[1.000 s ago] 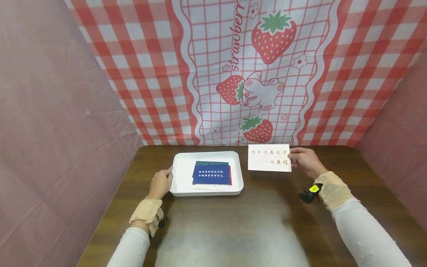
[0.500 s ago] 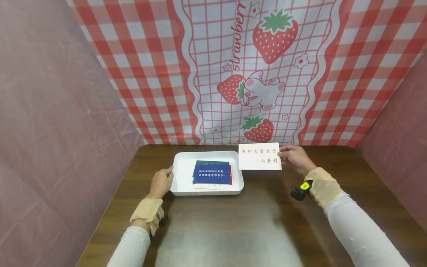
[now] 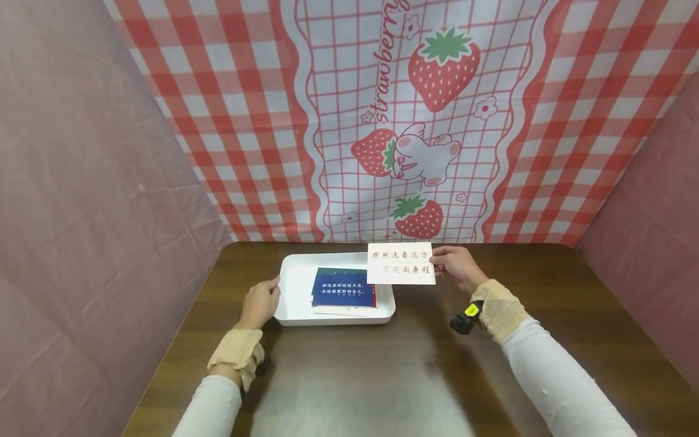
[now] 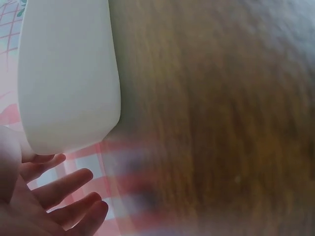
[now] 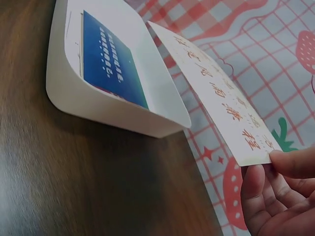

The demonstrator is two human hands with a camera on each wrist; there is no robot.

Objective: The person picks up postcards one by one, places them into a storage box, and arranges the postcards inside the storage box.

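My right hand [image 3: 457, 266] pinches a white card [image 3: 401, 276] with gold-brown Chinese characters by its right edge, thumb on the face. The card is raised, tilted, and overlaps the right end of a shallow white tray [image 3: 292, 297] in the head view. Inside the tray, a blue card [image 3: 341, 290] with white characters tops a small pile, with green, red and white edges showing beneath. My left hand [image 3: 261, 303] holds the tray's left rim. In the left wrist view its fingers [image 4: 69, 187] spread beside the tray's end, the thumb tip hidden.
The tray stands near the back of a brown wooden table [image 3: 349, 376]. Behind it hangs a red-and-white checked cloth [image 3: 246, 121] printed with strawberries. Pink cloth walls [image 3: 109, 212] close off both sides. Each wrist wears a camera on a beige band [image 3: 499, 312].
My right hand has moved left with the white card, from beside the tray to over its right end. My left hand has stayed at the tray's left rim.
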